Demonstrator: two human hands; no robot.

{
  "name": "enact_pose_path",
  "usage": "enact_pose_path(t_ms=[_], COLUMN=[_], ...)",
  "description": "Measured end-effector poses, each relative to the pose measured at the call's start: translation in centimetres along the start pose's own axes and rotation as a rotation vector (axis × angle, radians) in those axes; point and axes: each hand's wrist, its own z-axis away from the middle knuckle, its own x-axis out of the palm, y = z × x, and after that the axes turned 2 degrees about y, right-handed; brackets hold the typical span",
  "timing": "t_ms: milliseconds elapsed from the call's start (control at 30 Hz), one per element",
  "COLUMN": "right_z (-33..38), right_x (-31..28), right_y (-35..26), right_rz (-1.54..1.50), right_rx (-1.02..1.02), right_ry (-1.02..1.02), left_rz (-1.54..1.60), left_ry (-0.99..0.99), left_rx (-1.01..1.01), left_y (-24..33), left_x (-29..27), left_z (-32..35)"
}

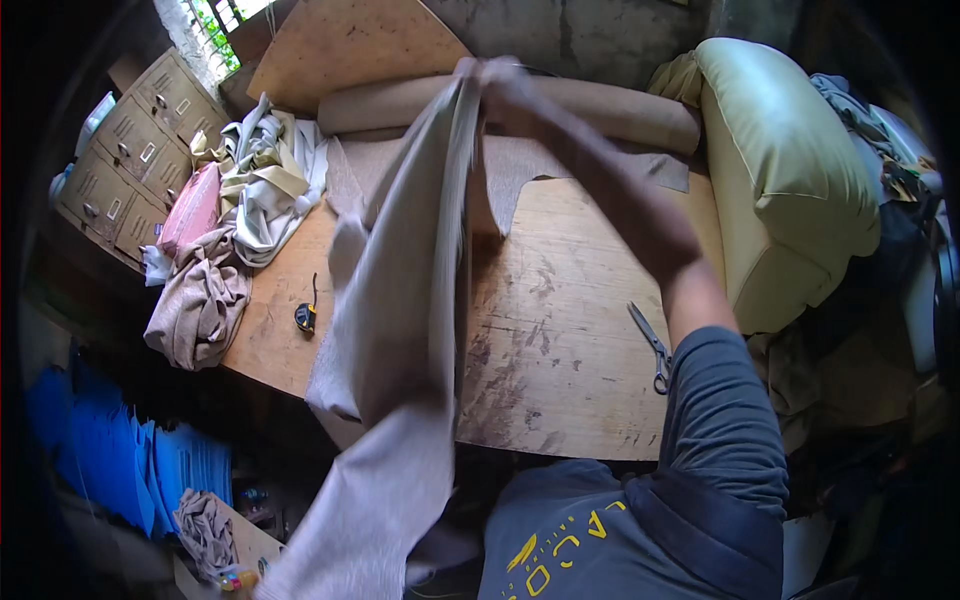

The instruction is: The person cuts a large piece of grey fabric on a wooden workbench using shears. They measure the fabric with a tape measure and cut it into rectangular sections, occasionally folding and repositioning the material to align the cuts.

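My right arm reaches far forward, and my right hand point(500, 88), blurred by motion, is closed on the gathered top of a greyish-beige fabric piece point(395, 290). The cloth hangs in long folds from that hand over the table and past its near edge at lower left. My left hand does not show; the fabric covers much of that side. Scissors point(655, 350) lie on the wooden table point(580, 320) near my right arm. Left of the cloth, a tape measure point(306, 317) rests with a short length of its tape out.
A brown fabric roll point(610, 112) lies along the table's back. At right stands a pale green padded upholstery piece point(790, 140). Crumpled cloths point(270, 170) heap up at left beside a metal locker cabinet point(140, 150). Blue sheets point(110, 455) sit below, at lower left.
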Motion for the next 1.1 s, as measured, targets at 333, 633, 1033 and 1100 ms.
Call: enact_pose_path(t_ms=[333, 633, 1033, 1100], right_z=[-2.2, 44.8, 37.3, 37.9], right_x=[-34.8, -27.8, -11.3, -13.9], right_y=[2.6, 21.1, 24.6, 30.0], right_rz=[0.480, 0.561, 0.539, 0.398], right_rx=[-0.083, 0.530, 1.018, 0.901], right_ry=[0.392, 0.955, 0.404, 0.493], left_rz=[-0.372, -0.883, -0.477, -0.721], left_ry=[-0.064, 0.595, 1.019, 0.961], left_rx=[0.430, -0.238, -0.170, -0.158], left_y=[4.0, -24.6, -31.9, -31.0], left_x=[6.8, -15.8, -18.3, -18.4], left_z=[-20.8, -13.7, -7.7, -8.9])
